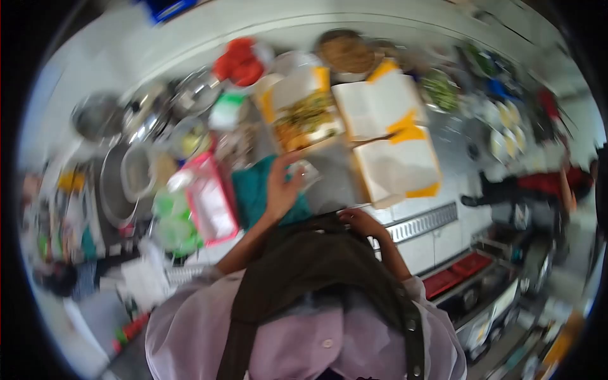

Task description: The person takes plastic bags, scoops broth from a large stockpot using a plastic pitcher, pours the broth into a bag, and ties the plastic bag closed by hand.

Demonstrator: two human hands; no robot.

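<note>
- While the left hand (283,190) is raised over the right edge of a teal cloth (249,190), a filled takeaway box (293,92) stands open just beyond its fingertips, on the table (332,174).
- From that hand, the box lies ahead and a little to the right; its long axis, lid and base together, runs away from the body, with the far end leaning left.
- Of the two, the left hand is nearer to this box; the right hand (363,223) is at the near edge of the table by the apron (329,253), closer to the nearer of two open boxes (396,166).
- On the left hand, thumb and fingers look curved and partly apart; a crumpled piece of clear plastic (309,172) shows right beside them, and blur makes it impossible to tell whether they hold it.
- With its fingertips blurred against the dark apron, the right hand's grip cannot be told.
- As for looks, the filled box is white inside with yellow edges, and its food (308,120) is a green and yellow mix with an orange patch toward the near left.
- Left of the cloth sits a pink tray (226,196) with something white inside.
</note>
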